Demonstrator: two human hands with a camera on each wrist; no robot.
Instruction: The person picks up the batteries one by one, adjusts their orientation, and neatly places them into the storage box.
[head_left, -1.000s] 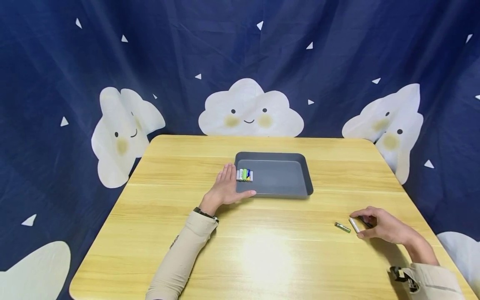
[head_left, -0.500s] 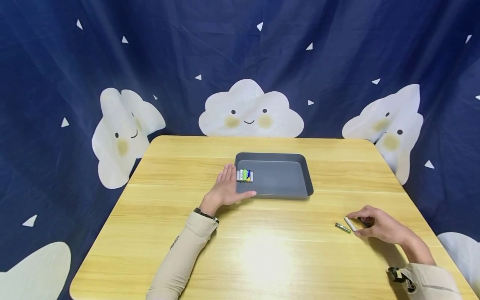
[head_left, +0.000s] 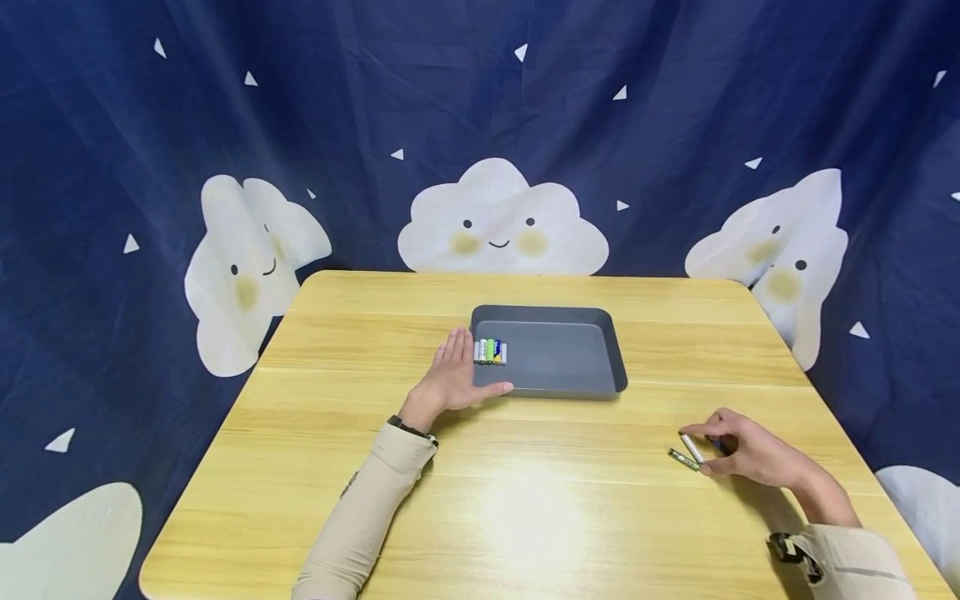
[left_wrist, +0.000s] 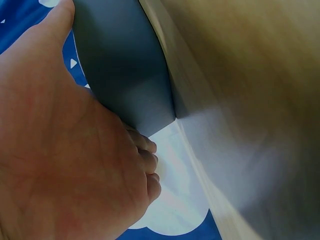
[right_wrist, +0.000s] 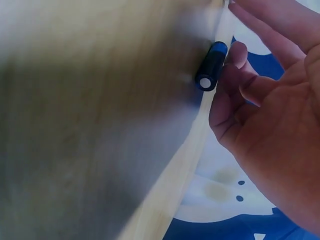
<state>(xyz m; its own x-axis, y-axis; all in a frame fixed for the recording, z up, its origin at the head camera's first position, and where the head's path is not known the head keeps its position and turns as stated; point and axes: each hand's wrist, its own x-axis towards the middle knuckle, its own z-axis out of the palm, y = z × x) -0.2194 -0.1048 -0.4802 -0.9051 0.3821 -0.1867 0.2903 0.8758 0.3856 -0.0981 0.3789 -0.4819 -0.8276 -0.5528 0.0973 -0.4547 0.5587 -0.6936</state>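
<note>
In the head view my left hand (head_left: 452, 382) lies with straight fingers along the left wall of a dark grey tray (head_left: 555, 358), its thumb across the front rim. Several batteries (head_left: 491, 352) lie side by side in the tray by those fingers. Over on the right, my right hand (head_left: 757, 450) pinches a white battery (head_left: 692, 448) end to end between index finger and thumb. A green battery (head_left: 683, 460) lies just left of it, close to the thumb tip. Beside the curled fingers is a dark blue battery (right_wrist: 212, 66); I cannot tell whether they touch it.
Everything stands on a light wooden table (head_left: 360, 500) with rounded corners. A dark blue curtain (head_left: 360, 108) with white clouds hangs around its back and sides.
My right hand has moved a little left with the white battery, bringing it close to the green one. The left hand and the tray have stayed still.
</note>
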